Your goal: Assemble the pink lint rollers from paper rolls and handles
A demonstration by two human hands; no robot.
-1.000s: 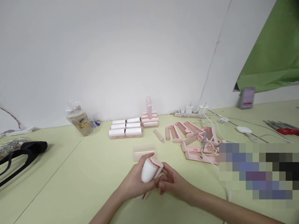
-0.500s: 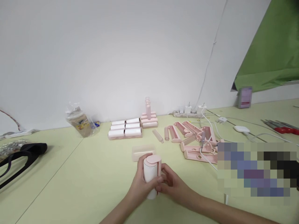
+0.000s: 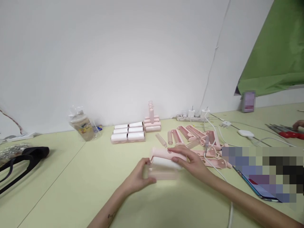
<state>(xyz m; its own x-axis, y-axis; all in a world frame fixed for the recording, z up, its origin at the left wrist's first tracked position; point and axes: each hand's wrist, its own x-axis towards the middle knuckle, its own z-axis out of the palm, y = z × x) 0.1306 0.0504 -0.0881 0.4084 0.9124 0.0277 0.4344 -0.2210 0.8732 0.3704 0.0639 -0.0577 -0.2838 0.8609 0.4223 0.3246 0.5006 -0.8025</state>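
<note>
A pink-and-white cylinder (image 3: pixel 162 153) lies sideways in front of me, pink side up and white side towards me. My right hand (image 3: pixel 193 162) grips its right end from above, fingers wrapped over the pink side. Below and against it is a clear, pinkish plastic cover (image 3: pixel 163 175), blurred by motion. My left hand (image 3: pixel 134 179) holds the cover's left end between thumb and fingers, with fingertips close to the cylinder's end. Whether the cylinder sits inside the cover, I cannot tell.
White cylinders (image 3: pixel 136 136) stand in rows at the back, beside stacked pink ones (image 3: pixel 153 124). Loose pink shells (image 3: pixel 177 136) and cables lie right, near a power strip (image 3: pixel 190 118). A bagged cup (image 3: pixel 85 126) and black strap (image 3: pixel 35 152) are left; another person's hand (image 3: pixel 298 124) is far right.
The cylinder went from upright to lying sideways, now in my right hand. My left hand moved from the cylinder to the clear cover, which lay on the table before. Another person's hand appeared far right.
</note>
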